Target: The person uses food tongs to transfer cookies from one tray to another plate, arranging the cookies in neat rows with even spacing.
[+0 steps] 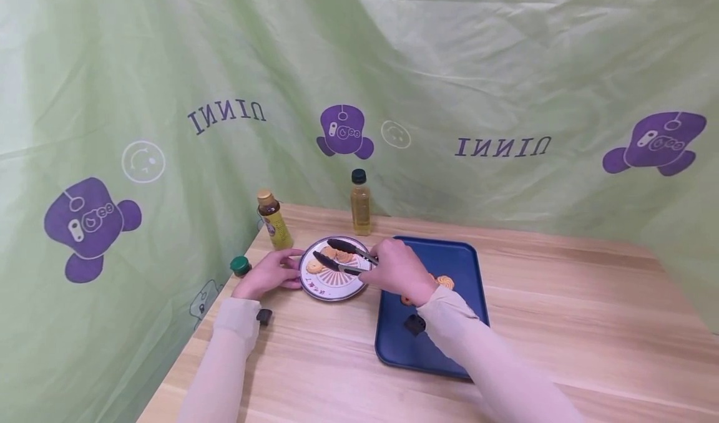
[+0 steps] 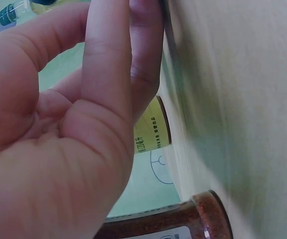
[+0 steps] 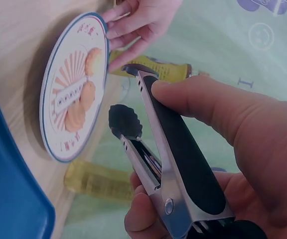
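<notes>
My right hand [image 1: 397, 270] grips a pair of metal tongs [image 3: 156, 132] with black handle pads and black tips. The tongs' arms are spread, with nothing between the tips in the right wrist view. In the head view they overlap a round white plate [image 1: 331, 291] with a blue rim and red stripes. On its far part lie three cookies [image 3: 75, 115]. At the plate's left rim, my left hand [image 1: 272, 274] touches the edge with its fingertips spread along it. More cookies [image 1: 445, 282] lie on a dark blue tray [image 1: 429, 357], partly hidden by my right hand and wrist.
Behind the plate stands a bottle of yellow oil [image 1: 361, 211] with a dark cap. A yellow-labelled bottle [image 1: 276, 226] is at the back left. Close by my left wrist is a green-capped jar [image 1: 240, 266]. A green curtain [image 1: 449, 48] hangs behind the wooden table [image 1: 562, 298].
</notes>
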Demonstrator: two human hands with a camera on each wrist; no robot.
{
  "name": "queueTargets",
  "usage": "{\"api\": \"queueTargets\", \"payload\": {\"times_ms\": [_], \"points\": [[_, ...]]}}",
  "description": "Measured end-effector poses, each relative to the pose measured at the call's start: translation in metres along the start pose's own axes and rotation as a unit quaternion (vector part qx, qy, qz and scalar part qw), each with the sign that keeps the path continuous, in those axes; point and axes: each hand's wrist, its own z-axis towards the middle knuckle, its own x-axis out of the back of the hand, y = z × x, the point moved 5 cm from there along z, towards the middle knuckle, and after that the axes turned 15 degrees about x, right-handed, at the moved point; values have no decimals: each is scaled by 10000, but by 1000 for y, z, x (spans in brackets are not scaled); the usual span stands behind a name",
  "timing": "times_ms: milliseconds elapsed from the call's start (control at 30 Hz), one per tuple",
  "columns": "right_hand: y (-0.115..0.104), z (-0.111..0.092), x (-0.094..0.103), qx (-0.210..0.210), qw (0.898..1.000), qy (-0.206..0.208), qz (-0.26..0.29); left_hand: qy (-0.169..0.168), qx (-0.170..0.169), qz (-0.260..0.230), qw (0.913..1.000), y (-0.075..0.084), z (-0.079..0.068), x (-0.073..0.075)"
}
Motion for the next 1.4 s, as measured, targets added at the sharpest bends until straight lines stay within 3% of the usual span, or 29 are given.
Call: {"api": "queueTargets", "payload": {"times_ms": [533,767,1400], "points": [[46,-68,33,-588,9982,-108,-7,45,-53,150,9999,1,-6,3],[50,-89,45,-307,9984,-76,-477,86,5,157,9998,-4,-5,3],[82,-144,75,-575,9939,-2,-946,30,-40,176,9998,2,-8,0]]}}
